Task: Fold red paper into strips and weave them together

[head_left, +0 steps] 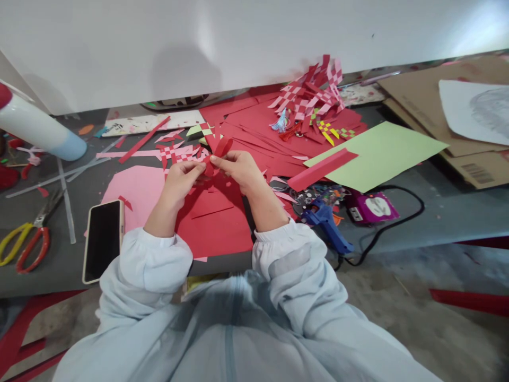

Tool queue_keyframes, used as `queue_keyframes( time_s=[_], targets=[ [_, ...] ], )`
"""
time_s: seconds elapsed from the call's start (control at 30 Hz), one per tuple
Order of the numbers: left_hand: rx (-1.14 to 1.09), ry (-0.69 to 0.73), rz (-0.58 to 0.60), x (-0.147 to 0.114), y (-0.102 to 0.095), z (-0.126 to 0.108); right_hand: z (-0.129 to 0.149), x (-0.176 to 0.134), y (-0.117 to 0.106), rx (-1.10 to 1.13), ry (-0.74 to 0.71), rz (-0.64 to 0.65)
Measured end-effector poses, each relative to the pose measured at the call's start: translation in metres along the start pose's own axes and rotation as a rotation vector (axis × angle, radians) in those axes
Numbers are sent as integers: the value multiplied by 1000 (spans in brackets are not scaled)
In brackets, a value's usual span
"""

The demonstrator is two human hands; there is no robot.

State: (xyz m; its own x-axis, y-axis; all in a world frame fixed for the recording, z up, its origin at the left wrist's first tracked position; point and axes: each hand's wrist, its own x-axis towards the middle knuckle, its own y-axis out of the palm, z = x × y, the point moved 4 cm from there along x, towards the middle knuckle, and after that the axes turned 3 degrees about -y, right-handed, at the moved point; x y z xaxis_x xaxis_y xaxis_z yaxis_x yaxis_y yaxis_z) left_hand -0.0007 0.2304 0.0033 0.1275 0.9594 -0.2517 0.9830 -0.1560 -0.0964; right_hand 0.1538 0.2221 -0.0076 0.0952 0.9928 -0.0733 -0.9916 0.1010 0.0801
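Note:
Between my two hands is a red paper strip [223, 146], held over the stacked red paper sheets [214, 228]. My left hand [181, 180] pinches its lower left part, thumb and fingers pressed together. My right hand [238, 167] grips the strip farther right, its thumb on the paper. One end of the strip sticks up above my right hand. Just behind my left hand lie woven red-and-pink paper pieces [178, 154]. A pink paper sheet [133, 185] rests left of my left wrist. Parts of the strip are hidden by my fingers.
Scissors [37, 228] and a phone [104, 241] lie at the left, near a white-and-blue bottle [43, 124]. Right of my arm are a blue glue gun [328, 225] with a black cord, a purple box [371, 208] and a green sheet [377, 154]. Woven fish-like pieces [310, 95] pile up behind.

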Motion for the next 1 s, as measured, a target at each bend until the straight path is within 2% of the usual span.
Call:
queue_keyframes(
  time_s=[0.23,0.53,0.8,1.0],
  targets=[
    [-44,35,67,0,0,1,-3,0,-1,69,30,8],
    [5,108,30,1,-1,0,-4,3,4,226,143,81],
    [3,54,171,-4,5,1,2,1,-2,44,-24,-53],
    [-34,6,144,-4,9,1,12,-3,-1,-21,-43,-78]
  ],
)
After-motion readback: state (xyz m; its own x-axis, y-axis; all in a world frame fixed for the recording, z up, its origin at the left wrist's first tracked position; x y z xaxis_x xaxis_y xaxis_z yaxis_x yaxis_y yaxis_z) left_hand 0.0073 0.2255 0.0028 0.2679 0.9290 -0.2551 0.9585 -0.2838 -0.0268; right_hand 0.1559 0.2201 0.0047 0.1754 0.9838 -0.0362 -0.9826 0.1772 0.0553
